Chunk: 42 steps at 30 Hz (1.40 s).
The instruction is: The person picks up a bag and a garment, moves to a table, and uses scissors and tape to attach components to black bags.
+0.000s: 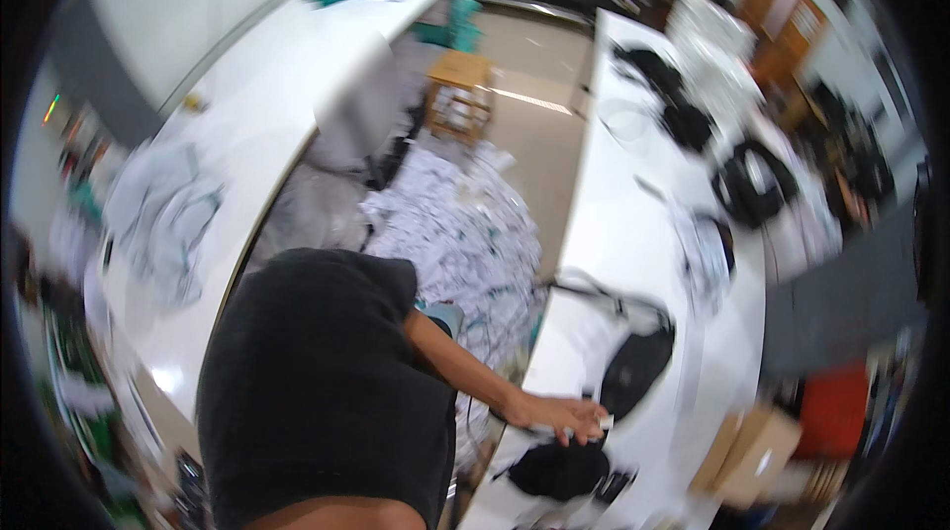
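A bare forearm comes out of a wide black sleeve (327,382) on the left and reaches across to the right-hand table. At its end my left hand (554,415) is over the near part of that table, fingers bent and closed. A small pale piece (607,422) shows at its fingertips; blur hides what it is. Just below the hand lies a bunched black item (560,471), with a small dark object (616,485) beside it. A black bag (638,370) with straps lies beyond. Bare skin (336,514) shows at the lower edge; my right hand is out of sight.
Two long white tables, left (267,85) and right (594,233), flank an aisle. Heaped white cloth (465,223) covers the floor between them, with a cardboard box (459,75) beyond. Pale fabric (163,213) lies on the left table. Another cardboard box (747,453) stands at lower right.
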Available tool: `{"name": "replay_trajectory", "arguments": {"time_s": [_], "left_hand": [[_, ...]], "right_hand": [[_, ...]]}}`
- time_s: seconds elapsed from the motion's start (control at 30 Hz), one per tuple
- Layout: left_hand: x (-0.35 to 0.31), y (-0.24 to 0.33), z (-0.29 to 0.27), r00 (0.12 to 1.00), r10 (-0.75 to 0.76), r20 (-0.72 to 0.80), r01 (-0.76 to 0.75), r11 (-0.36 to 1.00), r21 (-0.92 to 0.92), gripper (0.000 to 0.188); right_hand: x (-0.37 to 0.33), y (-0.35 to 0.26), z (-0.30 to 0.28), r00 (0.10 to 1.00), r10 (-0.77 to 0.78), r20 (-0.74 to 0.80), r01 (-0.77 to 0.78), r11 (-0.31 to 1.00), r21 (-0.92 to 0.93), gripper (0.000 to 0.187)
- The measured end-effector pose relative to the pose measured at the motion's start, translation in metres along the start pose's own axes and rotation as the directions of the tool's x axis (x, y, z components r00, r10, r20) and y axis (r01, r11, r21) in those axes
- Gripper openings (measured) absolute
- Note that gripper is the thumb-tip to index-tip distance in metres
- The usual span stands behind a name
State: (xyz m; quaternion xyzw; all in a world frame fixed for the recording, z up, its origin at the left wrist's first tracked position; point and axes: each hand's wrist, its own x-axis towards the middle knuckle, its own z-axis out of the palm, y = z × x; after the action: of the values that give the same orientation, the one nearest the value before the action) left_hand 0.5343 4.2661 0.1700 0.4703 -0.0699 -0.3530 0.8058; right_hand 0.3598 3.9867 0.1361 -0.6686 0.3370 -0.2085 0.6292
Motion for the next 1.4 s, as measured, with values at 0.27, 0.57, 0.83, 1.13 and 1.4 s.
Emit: {"name": "replay_trajectory", "arguments": {"time_s": [0.27, 0.57, 0.83, 1.13, 1.4], "left_hand": [[-0.035, 0.092, -0.125, 0.907, 0.232, -0.351, -0.358, 0.864, -0.354, 0.098], [-0.105, 0.226, -0.377, 0.72, 0.308, -0.622, -0.655, 0.598, -0.462, 0.091], [-0.16, 0.308, -0.528, 0.693, 0.213, -0.688, -0.543, 0.783, -0.304, 0.05], [-0.135, 0.353, -0.631, 0.726, 0.194, -0.659, -0.44, 0.868, -0.229, 0.033], [-0.081, 0.469, -0.764, 0.667, 0.385, -0.638, -0.348, 0.918, 0.191, 0.034]], "right_hand": [[-0.064, -0.043, 0.3, 0.76, -0.038, 0.648, -0.023, 0.996, 0.085, 0.036], [-0.152, -0.079, 0.592, 0.639, -0.079, 0.765, -0.024, 0.992, 0.122, 0.037], [-0.196, -0.133, 0.748, 0.694, -0.127, 0.709, -0.119, 0.95, 0.287, 0.039], [-0.177, -0.097, 0.899, 0.758, 0.016, 0.652, -0.249, 0.931, 0.267, 0.034], [-0.148, -0.152, 1.12, 0.754, -0.248, 0.608, 0.122, 0.963, 0.241, 0.035]]}}
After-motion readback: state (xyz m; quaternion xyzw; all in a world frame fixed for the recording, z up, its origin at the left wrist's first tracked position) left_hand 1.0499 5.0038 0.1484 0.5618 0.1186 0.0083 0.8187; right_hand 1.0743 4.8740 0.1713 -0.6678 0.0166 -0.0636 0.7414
